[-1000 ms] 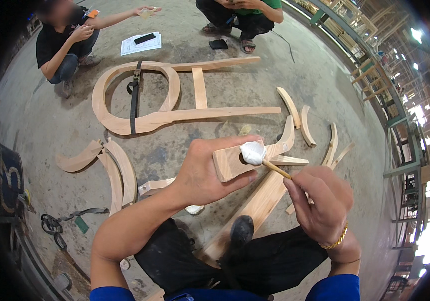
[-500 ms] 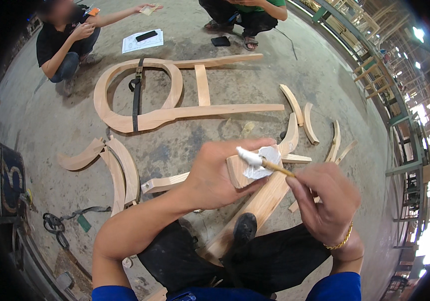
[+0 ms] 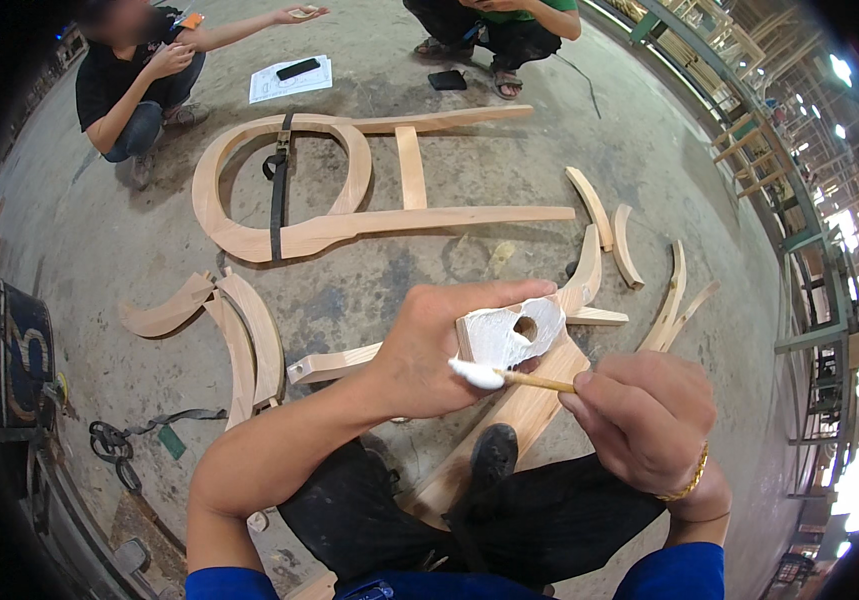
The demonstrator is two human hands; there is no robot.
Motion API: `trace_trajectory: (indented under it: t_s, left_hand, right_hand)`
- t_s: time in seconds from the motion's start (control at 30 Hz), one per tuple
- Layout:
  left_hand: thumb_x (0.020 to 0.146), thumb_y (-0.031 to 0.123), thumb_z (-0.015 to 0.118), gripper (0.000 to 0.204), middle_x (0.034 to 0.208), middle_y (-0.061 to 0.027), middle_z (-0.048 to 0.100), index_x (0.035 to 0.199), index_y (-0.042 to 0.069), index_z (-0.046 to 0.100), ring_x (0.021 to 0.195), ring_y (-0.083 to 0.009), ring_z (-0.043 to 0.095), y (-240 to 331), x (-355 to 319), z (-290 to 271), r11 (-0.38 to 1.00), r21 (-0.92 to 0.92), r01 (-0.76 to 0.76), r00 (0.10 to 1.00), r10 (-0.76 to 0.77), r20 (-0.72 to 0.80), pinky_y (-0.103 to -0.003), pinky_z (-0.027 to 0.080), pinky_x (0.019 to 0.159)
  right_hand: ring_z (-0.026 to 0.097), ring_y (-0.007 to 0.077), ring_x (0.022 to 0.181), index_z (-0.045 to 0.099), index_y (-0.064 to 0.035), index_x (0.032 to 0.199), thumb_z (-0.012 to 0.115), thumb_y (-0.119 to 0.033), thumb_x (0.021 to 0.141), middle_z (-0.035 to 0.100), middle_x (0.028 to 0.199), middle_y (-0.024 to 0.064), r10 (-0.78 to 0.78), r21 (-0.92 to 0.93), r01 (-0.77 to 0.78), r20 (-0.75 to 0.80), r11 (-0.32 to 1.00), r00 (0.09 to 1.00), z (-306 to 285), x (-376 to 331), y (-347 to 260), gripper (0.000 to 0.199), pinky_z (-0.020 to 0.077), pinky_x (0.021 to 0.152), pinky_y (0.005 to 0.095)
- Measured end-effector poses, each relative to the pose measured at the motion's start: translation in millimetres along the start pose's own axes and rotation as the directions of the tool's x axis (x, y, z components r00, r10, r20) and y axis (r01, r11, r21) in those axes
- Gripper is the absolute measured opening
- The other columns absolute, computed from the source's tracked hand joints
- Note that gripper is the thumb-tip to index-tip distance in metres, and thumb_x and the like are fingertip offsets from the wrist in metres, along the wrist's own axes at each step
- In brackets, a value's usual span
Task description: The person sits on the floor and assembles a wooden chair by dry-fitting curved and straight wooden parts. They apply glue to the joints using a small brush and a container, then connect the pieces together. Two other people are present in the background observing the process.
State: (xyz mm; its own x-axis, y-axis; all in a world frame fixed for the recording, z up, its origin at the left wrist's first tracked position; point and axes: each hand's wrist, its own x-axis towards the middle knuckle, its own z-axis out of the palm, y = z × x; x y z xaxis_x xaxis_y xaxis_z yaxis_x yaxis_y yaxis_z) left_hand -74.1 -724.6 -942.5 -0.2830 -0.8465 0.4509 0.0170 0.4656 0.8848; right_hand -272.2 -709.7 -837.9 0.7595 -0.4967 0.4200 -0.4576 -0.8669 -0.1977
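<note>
My left hand (image 3: 421, 352) is wrapped around a wooden furniture part (image 3: 497, 332), its end turned up. White glue covers most of that end face around a round hole. Between my right thumb and fingers is a thin wooden stick (image 3: 541, 381), pinched by my right hand (image 3: 646, 405). A thick white blob of glue coats the stick's far tip, at the lower edge of the glued face. Below the hands, a thick wooden plank (image 3: 524, 405) slants across the floor beside my shoe (image 3: 494, 452). Whether the held part joins another piece is hidden.
A strapped oval wooden frame (image 3: 211, 190) lies ahead. Curved wooden pieces (image 3: 254, 335) rest at left, with more curved pieces (image 3: 627, 250) at right. Two people crouch at the far side, near a paper sheet (image 3: 269, 87) and phones. A black box (image 3: 19, 350) stands far left.
The stick's tip has moved down and left, from over the face to its lower edge. Glue now covers more of the face, and the hole shows.
</note>
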Motion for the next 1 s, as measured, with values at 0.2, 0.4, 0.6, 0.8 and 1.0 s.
trace_trajectory:
  t_s: [0.2, 0.4, 0.6, 0.8, 1.0]
  left_hand:
    - [0.068, 0.002, 0.076, 0.057, 0.114, -0.0131, 0.065, 0.123, 0.002, 0.057, 0.095, -0.0159, 0.064, 1, 1, -3, 1.000, 0.011, -0.010, 1.000, 0.010, 0.004, -0.028, 0.050, 0.084]
    - [0.068, 0.002, 0.077, 0.059, 0.115, -0.0129, 0.064, 0.123, 0.002, 0.057, 0.096, -0.0167, 0.064, 0, -2, -3, 1.000, 0.018, 0.015, 1.000, -0.015, -0.007, -0.028, 0.050, 0.084]
    - [0.069, 0.001, 0.076, 0.056, 0.116, -0.0128, 0.064, 0.122, 0.003, 0.058, 0.095, -0.0149, 0.063, 5, -2, -6, 0.992, -0.077, 0.098, 0.995, -0.096, 0.019, -0.028, 0.049, 0.084]
    - [0.069, -0.001, 0.075, 0.054, 0.119, -0.0147, 0.062, 0.120, 0.001, 0.058, 0.102, -0.0176, 0.062, 4, -2, -5, 0.997, 0.003, 0.077, 0.996, -0.077, 0.044, -0.030, 0.048, 0.088]
    - [0.069, -0.002, 0.074, 0.055, 0.119, -0.0153, 0.062, 0.121, 0.001, 0.057, 0.106, -0.0203, 0.061, 1, -1, -10, 0.999, 0.035, 0.012, 0.999, -0.013, 0.041, -0.031, 0.048, 0.090]
  right_hand:
    - [0.060, 0.0224, 0.059, 0.063, -0.0042, 0.085, 0.075, -0.004, 0.070, 0.060, 0.071, 0.0078, 0.116, 0.001, -0.117, -0.082, 0.993, 0.990, 1, 0, 6, 0.019, 0.0468, 0.049, 0.0321]
    - [0.061, 0.0228, 0.061, 0.063, -0.0054, 0.084, 0.074, -0.004, 0.071, 0.061, 0.073, 0.0081, 0.007, 0.027, -0.007, -0.001, 1.000, 1.000, 3, -3, 6, 0.017, 0.0465, 0.049, 0.0321]
    - [0.060, 0.0220, 0.060, 0.063, -0.0060, 0.081, 0.075, -0.006, 0.071, 0.061, 0.072, 0.0076, 0.062, 0.008, -0.061, -0.077, 0.998, 0.995, -3, -4, 7, 0.016, 0.0458, 0.050, 0.0308]
    - [0.060, 0.0228, 0.061, 0.063, -0.0048, 0.081, 0.074, -0.003, 0.071, 0.061, 0.071, 0.0085, 0.207, 0.011, -0.207, -0.127, 0.978, 0.970, 1, -7, 27, 0.015, 0.0455, 0.051, 0.0309]
    - [0.060, 0.0216, 0.058, 0.063, -0.0046, 0.081, 0.074, -0.003, 0.070, 0.061, 0.071, 0.0078, 0.025, 0.001, -0.025, -0.153, 1.000, 0.988, 9, -13, 39, 0.016, 0.0441, 0.048, 0.0310]
